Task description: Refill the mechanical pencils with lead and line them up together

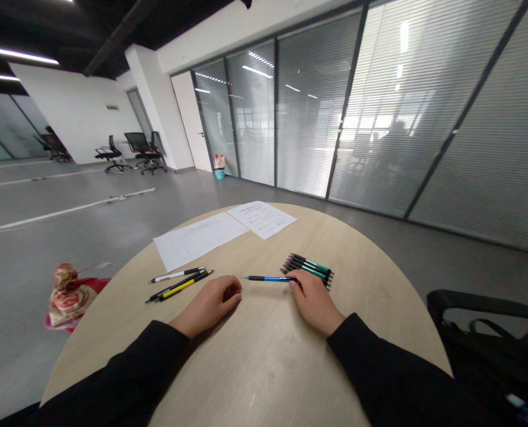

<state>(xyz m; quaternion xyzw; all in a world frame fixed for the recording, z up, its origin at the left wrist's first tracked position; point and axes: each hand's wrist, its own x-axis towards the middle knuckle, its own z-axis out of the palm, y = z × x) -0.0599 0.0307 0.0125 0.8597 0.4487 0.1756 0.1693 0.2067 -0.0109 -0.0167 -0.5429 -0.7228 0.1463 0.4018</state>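
My right hand pinches the clip end of a blue pen with a black grip, its thin tip pointing left. Behind those fingers lies a row of several green-and-black pens, side by side and partly covered by the hand. On the table, my left hand rests with fingers curled in, just short of the blue pen's tip, and I see nothing in it. To its left lie a white pen, a yellow pen and a black pen.
Two printed sheets lie at the far side of the round wooden table. A black chair stands close on the right. A red and beige bag is beside the table at left. Glass partitions with blinds stand behind.
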